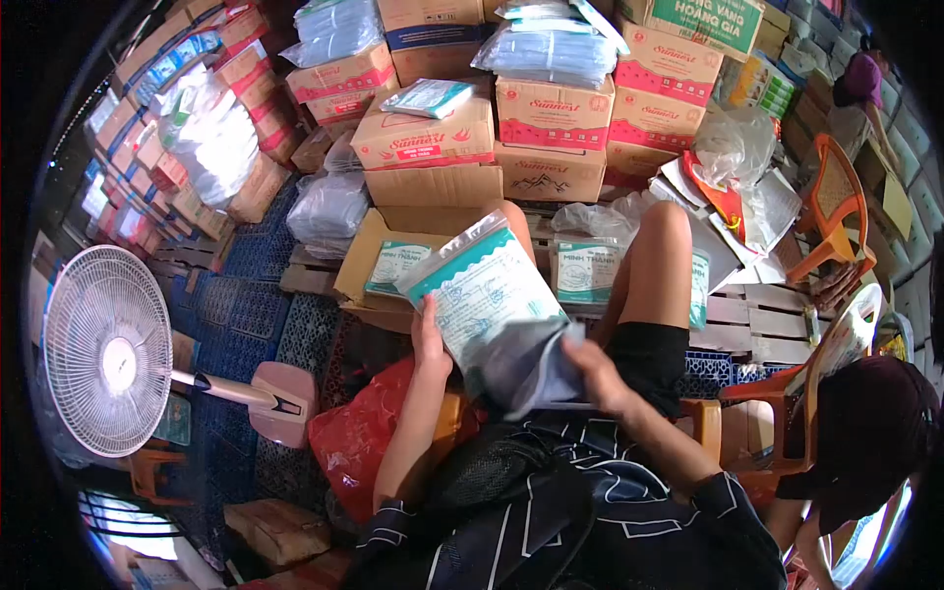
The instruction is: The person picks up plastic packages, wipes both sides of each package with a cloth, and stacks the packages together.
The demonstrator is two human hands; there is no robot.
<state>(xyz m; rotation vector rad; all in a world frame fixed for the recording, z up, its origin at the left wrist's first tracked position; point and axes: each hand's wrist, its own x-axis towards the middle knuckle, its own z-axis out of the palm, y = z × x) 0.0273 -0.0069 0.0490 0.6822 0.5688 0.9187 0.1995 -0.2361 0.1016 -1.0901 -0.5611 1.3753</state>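
Observation:
My left hand [430,339] grips the left edge of a white and teal printed plastic bag [501,285], its thumb lying on the front. The bag is tilted over my lap, with a clear zip strip along its top; whether it is one bag or a stack I cannot tell. My right hand [595,379] is closed on a grey cloth [531,369], which lies against the lower part of the bag. Motion blurs both the cloth and the fingers on it. Beyond my hands, an open carton [359,261] holds similar teal bags [398,265].
More teal bags [587,270] lie between my knees. Stacked cartons [556,118] bear bundles of clear plastic bags [551,54]. To the left stand a white fan [108,351] and a red plastic bag [359,433]. On the right are orange chairs [836,197] and another person in dark clothing [860,433].

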